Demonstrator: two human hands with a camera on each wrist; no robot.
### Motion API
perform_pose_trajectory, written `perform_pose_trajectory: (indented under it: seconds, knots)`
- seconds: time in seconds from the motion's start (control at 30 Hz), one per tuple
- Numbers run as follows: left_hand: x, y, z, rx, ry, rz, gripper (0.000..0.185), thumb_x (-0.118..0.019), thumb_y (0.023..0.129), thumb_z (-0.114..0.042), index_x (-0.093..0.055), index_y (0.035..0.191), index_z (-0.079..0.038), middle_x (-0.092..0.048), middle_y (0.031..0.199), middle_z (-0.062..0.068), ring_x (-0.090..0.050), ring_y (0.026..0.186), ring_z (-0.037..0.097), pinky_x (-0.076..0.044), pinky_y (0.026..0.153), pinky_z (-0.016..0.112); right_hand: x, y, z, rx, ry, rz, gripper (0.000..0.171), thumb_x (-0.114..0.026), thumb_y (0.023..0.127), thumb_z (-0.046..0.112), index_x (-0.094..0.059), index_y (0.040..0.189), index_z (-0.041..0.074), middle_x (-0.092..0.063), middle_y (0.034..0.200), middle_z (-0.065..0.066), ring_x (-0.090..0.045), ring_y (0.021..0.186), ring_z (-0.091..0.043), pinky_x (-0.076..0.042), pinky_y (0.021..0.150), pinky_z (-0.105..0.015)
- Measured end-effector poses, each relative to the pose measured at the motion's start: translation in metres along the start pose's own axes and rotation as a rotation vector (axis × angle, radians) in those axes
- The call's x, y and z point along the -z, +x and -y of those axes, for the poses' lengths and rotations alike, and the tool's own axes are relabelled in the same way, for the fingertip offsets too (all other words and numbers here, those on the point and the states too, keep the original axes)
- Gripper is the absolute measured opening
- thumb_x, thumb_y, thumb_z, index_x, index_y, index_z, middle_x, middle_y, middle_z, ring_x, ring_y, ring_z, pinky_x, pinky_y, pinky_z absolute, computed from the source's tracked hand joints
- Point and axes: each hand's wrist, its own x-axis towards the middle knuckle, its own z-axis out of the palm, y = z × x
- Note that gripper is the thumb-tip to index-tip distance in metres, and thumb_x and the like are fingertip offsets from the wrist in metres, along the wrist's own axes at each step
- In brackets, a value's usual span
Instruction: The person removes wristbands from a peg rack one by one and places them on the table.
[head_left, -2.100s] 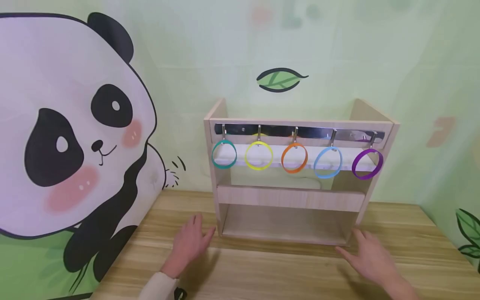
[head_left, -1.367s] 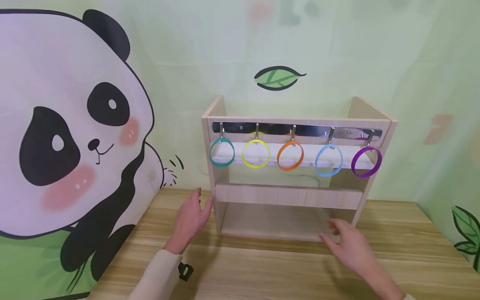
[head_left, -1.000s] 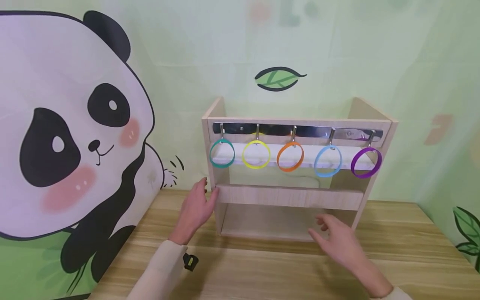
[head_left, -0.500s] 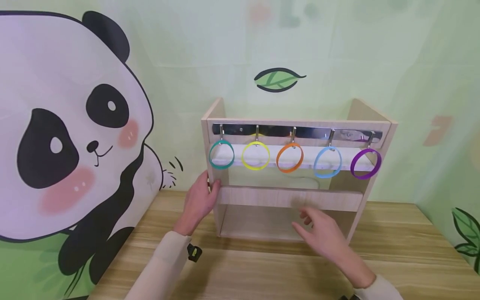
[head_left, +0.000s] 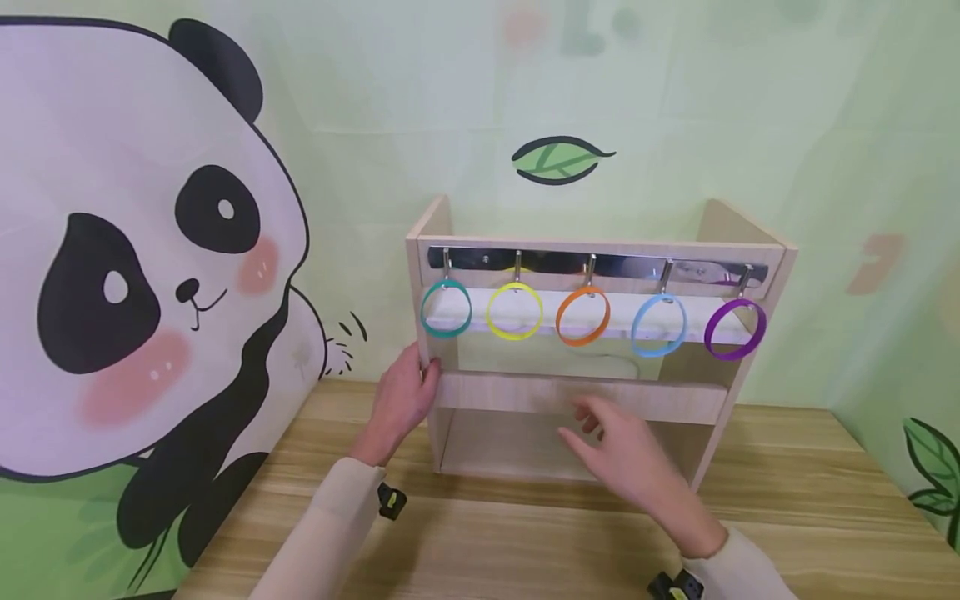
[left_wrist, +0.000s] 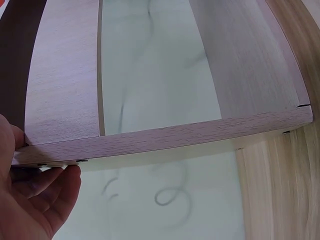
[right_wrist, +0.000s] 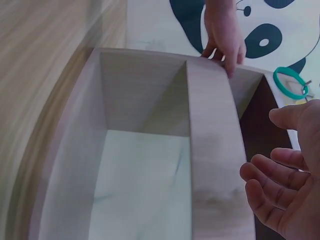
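Note:
A small pale wooden shelf (head_left: 577, 398) stands on the table. My left hand (head_left: 400, 400) grips the edge of its left side panel. In the left wrist view that hand (left_wrist: 35, 195) has its thumb on one face of the panel and its fingers on the other. My right hand (head_left: 618, 450) hovers in front of the middle board, fingers loosely bent and holding nothing. Thin band-like rings hang from the hooks on the shelf's metal rail (head_left: 558, 262): teal (head_left: 425, 321), yellow (head_left: 542, 312), orange (head_left: 560, 325), light blue (head_left: 636, 331) and purple (head_left: 708, 337).
The wood-grain table (head_left: 495, 542) reaches to a pale green backdrop (head_left: 360, 183). A large printed panda (head_left: 150, 150) covers its left side. A white inner shelf board (head_left: 480, 310) lies behind the rings. Black wrist cameras (head_left: 391, 501) show at both sleeves.
My left hand has risen from the table to the shelf's left side panel and taken hold of it. My right hand has moved left and up from the lower right corner to the shelf's middle.

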Motion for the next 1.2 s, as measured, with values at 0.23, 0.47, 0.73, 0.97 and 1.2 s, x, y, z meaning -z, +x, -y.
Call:
perform_pose_trajectory:
  seconds: [0.23, 0.47, 0.73, 0.97, 1.2]
  knots:
    - [-0.002, -0.001, 0.0, -0.015, 0.016, -0.023, 0.032, -0.04, 0.091, -0.028, -0.046, 0.117, -0.012, -0.053, 0.111, 0.009, -0.053, 0.093, 0.022, -0.047, 0.073, 0.04, 0.001, 0.016, 0.015, 0.079, 0.051, -0.033, 0.037, -0.066, 0.077, 0.029, -0.057, 0.105, 0.007, -0.059, 0.087, -0.001, -0.054, 0.07, -0.011, -0.046, 0.06, -0.027]
    - [-0.002, -0.001, 0.0, -0.03, 0.039, -0.059, 0.029, -0.04, 0.091, -0.027, -0.047, 0.115, -0.012, -0.053, 0.109, 0.009, -0.054, 0.095, 0.024, -0.046, 0.073, 0.041, 0.008, 0.033, 0.033, 0.113, 0.104, -0.051, 0.032, -0.066, 0.077, 0.026, -0.06, 0.102, 0.007, -0.06, 0.085, -0.001, -0.054, 0.068, -0.008, -0.046, 0.058, -0.024]
    - [-0.004, -0.001, 0.0, -0.023, 0.043, -0.051, 0.03, -0.04, 0.091, -0.028, -0.047, 0.115, -0.012, -0.052, 0.111, 0.009, -0.054, 0.094, 0.024, -0.047, 0.071, 0.04, 0.008, 0.049, 0.045, 0.176, 0.135, -0.108, 0.024, -0.067, 0.076, 0.021, -0.064, 0.098, 0.011, -0.06, 0.08, 0.005, -0.05, 0.058, -0.001, -0.043, 0.053, -0.018]
    - [-0.005, -0.001, 0.0, -0.037, 0.049, -0.059, 0.03, -0.04, 0.091, -0.027, -0.047, 0.115, -0.011, -0.052, 0.11, 0.01, -0.053, 0.096, 0.024, -0.046, 0.073, 0.042, 0.011, 0.064, 0.059, 0.229, 0.146, -0.127, 0.023, -0.067, 0.076, 0.021, -0.065, 0.097, 0.011, -0.061, 0.08, 0.006, -0.049, 0.055, 0.001, -0.041, 0.049, -0.017]
    - [-0.005, -0.002, 0.001, -0.031, 0.045, -0.046, 0.031, -0.039, 0.091, -0.028, -0.046, 0.116, -0.011, -0.052, 0.11, 0.01, -0.053, 0.095, 0.024, -0.046, 0.073, 0.041, 0.015, 0.08, 0.072, 0.281, 0.169, -0.168, 0.022, -0.067, 0.076, 0.021, -0.065, 0.095, 0.011, -0.061, 0.084, 0.003, -0.047, 0.052, 0.0, -0.041, 0.05, -0.018]
